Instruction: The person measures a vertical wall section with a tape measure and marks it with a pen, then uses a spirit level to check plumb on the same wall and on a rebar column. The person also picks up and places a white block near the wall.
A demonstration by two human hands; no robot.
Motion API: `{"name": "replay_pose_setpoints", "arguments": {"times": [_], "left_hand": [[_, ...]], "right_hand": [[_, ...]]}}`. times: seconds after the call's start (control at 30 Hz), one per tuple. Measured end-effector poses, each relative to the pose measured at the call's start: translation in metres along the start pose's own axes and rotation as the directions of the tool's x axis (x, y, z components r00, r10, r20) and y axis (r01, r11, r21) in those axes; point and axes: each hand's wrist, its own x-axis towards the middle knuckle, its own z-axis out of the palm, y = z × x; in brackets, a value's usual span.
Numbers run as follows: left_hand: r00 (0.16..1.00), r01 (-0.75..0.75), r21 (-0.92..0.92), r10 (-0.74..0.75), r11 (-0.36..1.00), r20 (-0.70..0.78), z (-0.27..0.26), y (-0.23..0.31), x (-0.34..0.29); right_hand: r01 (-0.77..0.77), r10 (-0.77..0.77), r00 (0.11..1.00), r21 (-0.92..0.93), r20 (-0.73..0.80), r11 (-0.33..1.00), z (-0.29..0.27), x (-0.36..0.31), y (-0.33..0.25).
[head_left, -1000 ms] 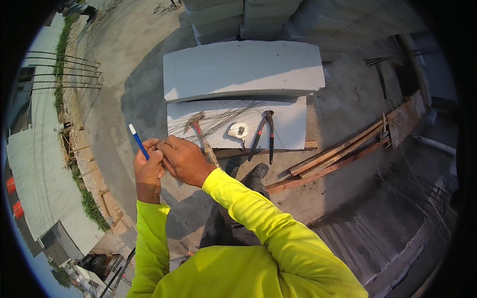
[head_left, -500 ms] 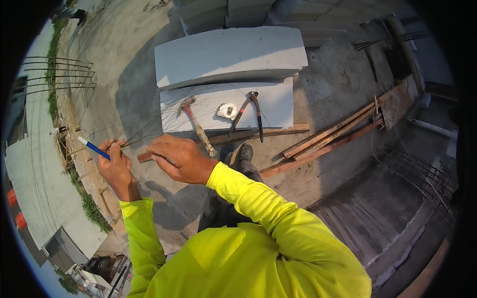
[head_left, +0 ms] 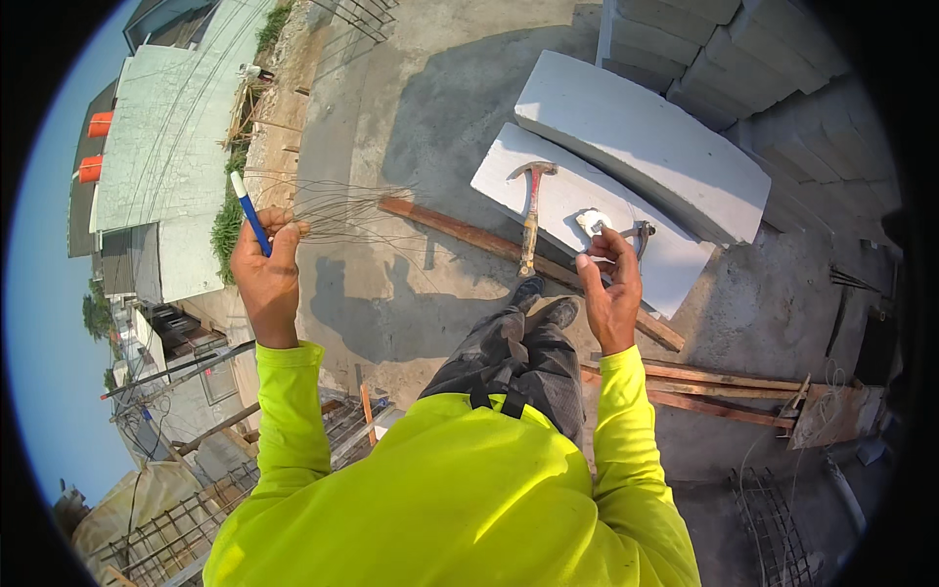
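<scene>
My left hand (head_left: pixel 267 279) is closed around a blue marker (head_left: pixel 252 217) with a white end and a bundle of thin wires (head_left: pixel 342 207), whose loose ends fan out to the right. My right hand (head_left: pixel 613 289) is raised with thumb and curled fingers apart, and I see nothing held in it. It overlaps the near block and hides most of the pincers (head_left: pixel 646 231). Just beyond its fingertips in the picture lies a white tape measure (head_left: pixel 591 221). A claw hammer (head_left: pixel 531 210) with a worn handle rests on the white block (head_left: pixel 501 166), its handle hanging over the edge.
A second pale block (head_left: pixel 636 147) lies behind the first, with stacked blocks (head_left: pixel 743 59) farther right. A wooden board (head_left: pixel 450 227) runs along the ground before my feet (head_left: pixel 543 301). More timber (head_left: pixel 724 377) and rebar mesh (head_left: pixel 773 519) lie to the right.
My view has turned left. My right hand has moved away from my left, rightward to near the tape measure and pincers. My left hand still holds the marker and wires.
</scene>
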Motion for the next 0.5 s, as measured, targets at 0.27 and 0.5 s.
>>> {"name": "replay_pose_setpoints", "arguments": {"times": [0.27,0.5], "left_hand": [[0.948,0.015,-0.153,0.035,0.988,0.316,0.000,0.043,-0.038],[0.930,-0.065,-0.063,0.083,0.996,0.358,-0.032,0.028,-0.052]], "right_hand": [[0.596,-0.517,0.613,0.079,0.598,0.799,0.116,0.029,-0.149],[0.309,-0.276,0.469,0.138,0.839,0.941,0.167,0.008,-0.156]]}}
